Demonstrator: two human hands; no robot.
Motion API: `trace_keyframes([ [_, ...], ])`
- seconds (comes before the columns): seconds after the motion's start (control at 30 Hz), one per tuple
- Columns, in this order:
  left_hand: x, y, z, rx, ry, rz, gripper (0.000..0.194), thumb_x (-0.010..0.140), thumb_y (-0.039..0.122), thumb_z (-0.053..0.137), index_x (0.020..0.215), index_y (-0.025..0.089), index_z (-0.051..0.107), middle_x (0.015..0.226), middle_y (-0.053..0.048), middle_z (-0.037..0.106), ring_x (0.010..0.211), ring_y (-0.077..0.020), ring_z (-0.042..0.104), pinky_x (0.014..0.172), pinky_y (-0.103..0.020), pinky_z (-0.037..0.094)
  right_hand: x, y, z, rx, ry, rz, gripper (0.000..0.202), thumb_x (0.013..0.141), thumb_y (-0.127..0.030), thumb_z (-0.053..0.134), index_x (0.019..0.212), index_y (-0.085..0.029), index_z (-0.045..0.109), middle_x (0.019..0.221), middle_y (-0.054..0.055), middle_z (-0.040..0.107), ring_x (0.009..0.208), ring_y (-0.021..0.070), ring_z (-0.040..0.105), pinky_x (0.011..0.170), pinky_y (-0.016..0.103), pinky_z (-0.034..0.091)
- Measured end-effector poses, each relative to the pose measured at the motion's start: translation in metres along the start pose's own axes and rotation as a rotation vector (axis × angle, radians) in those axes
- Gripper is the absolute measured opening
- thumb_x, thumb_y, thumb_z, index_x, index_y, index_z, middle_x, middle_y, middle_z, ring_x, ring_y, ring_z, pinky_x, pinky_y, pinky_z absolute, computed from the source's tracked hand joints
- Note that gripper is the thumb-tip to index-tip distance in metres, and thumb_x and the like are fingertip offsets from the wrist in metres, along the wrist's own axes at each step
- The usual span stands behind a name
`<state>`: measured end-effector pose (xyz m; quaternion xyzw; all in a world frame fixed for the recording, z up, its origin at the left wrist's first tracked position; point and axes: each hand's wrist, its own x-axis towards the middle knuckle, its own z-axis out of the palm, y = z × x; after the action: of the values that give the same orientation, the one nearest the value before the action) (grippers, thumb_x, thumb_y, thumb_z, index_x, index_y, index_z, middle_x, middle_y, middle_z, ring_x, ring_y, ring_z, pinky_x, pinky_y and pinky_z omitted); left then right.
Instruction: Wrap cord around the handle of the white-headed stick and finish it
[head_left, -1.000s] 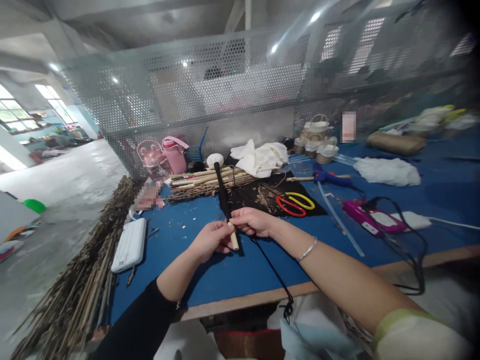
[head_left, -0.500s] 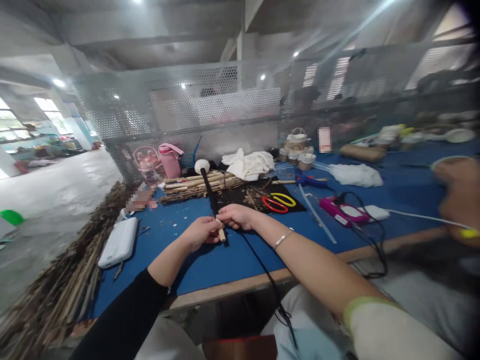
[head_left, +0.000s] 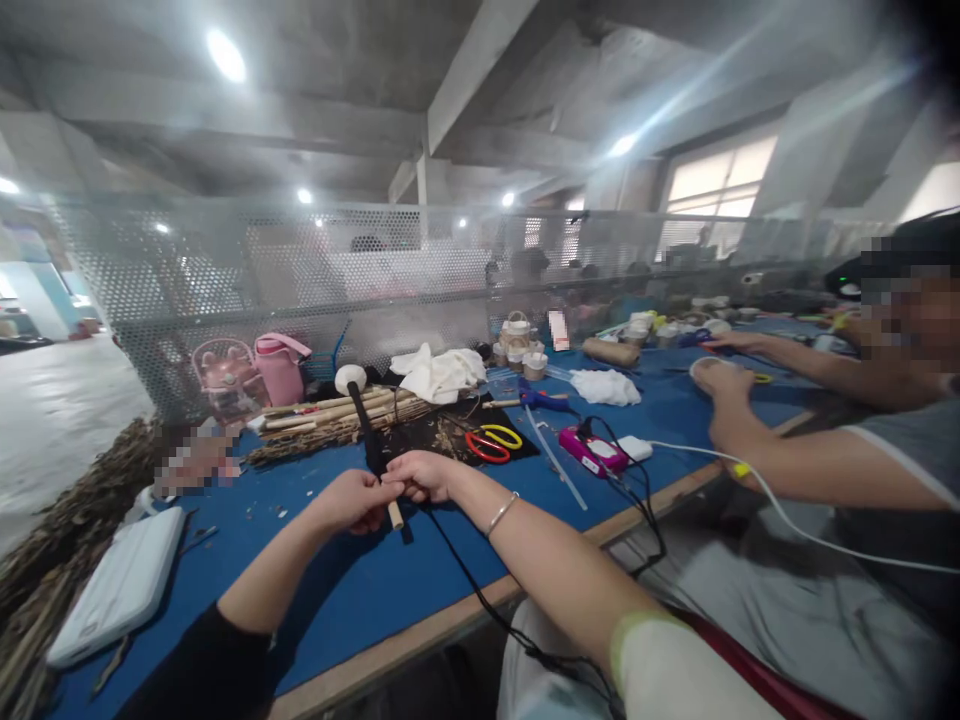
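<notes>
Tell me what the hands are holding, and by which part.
The left hand and right hand pinch the black-wrapped stick near its bare wooden lower end, which pokes out below the fingers.

Blue table (head_left: 375,600) seen from the worker's head. The left hand (head_left: 356,502) and right hand (head_left: 422,477) meet, fingers pinched, on a stick (head_left: 396,516), black above and pale at its near end. A black cord (head_left: 459,562) trails over the near edge. Beyond lie scissors (head_left: 487,459), a glue gun (head_left: 546,402) and white cloth (head_left: 437,372); right, a co-worker (head_left: 825,470).
</notes>
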<state>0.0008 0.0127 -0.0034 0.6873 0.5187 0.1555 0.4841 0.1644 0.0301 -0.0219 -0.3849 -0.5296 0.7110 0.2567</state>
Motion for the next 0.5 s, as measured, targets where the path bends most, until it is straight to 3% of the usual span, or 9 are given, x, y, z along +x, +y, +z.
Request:
trace_keyframes([
  [0.17,-0.006,-0.009,0.017,-0.070,0.147,0.053,0.054,0.058,0.070,0.058,0.060,0.017,0.046,0.047,0.001,0.055,0.045,-0.0121,0.051,0.043,-0.021,0.037,0.001,0.004,0.004,0.010,0.050,-0.059,0.028,0.072,-0.025,0.064,0.062,-0.018,0.038,0.038,-0.012,0.033,0.030,0.0018,0.018,0.030,0.014,0.012],
  [0.33,-0.007,-0.011,0.020,-0.148,0.181,0.071,0.051,0.058,0.066,0.061,0.059,0.018,0.046,0.046,0.001,0.054,0.044,-0.0120,0.051,0.043,-0.021,0.037,0.001,0.005,0.009,-0.025,0.105,-0.082,0.026,0.073,-0.024,0.062,0.061,-0.018,0.040,0.038,-0.011,0.036,0.029,0.0019,0.020,0.030,0.016,0.012],
  [0.5,-0.010,-0.006,0.021,-0.201,0.189,0.073,0.049,0.057,0.062,0.065,0.058,0.017,0.045,0.045,0.001,0.052,0.040,-0.0090,0.046,0.042,-0.020,0.036,0.001,0.005,0.007,-0.031,0.068,-0.098,0.030,0.071,-0.030,0.065,0.063,-0.018,0.039,0.041,-0.012,0.036,0.030,0.0014,0.019,0.030,0.016,0.011],
])
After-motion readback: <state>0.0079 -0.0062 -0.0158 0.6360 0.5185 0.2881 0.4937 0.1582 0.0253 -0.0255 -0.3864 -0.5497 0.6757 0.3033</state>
